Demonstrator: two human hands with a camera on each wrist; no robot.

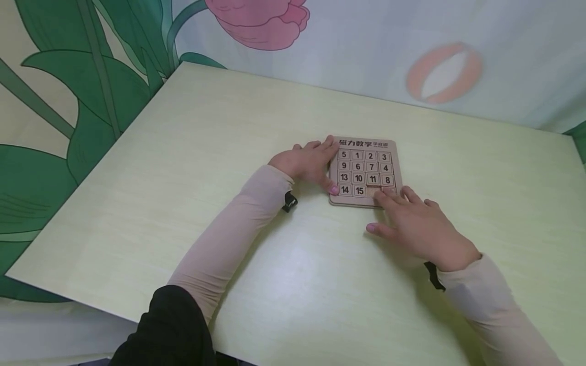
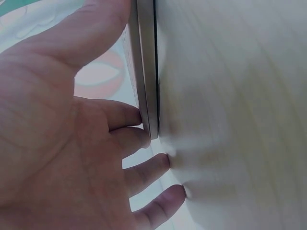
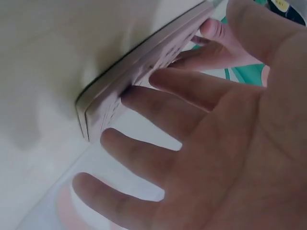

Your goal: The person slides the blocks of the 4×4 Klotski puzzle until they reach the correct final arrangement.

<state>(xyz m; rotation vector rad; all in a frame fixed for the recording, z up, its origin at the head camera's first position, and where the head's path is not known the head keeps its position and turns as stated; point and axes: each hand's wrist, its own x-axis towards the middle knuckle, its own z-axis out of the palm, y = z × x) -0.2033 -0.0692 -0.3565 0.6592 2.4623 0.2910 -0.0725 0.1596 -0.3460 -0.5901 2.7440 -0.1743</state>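
Note:
A wooden number sliding puzzle [image 1: 396, 162] lies flat on the table, with dark characters along its top. Its tiles read 5, 1, 2, 3; then 9, 6, 7, 4; then 13, 10, 11, 8; then 14 and 15. Right of the 15 tile [image 1: 359, 191] is a bare slot [image 1: 373, 191]. My left hand [image 1: 309, 162] spans the puzzle's left edge, thumb at the lower corner and fingers near the upper one. With fingers spread, my right hand [image 1: 416, 226] touches the lower right of the puzzle; its fingertips partly cover the last tile [image 1: 389, 190].
The pale table [image 1: 220, 137] extends around the puzzle on all sides. A curtain with a printed pink flower [image 1: 265, 25] hangs behind it, and large green leaves [image 1: 91, 101] are printed at the left. Both wrists wear dark straps [image 1: 289, 202] over light sleeves.

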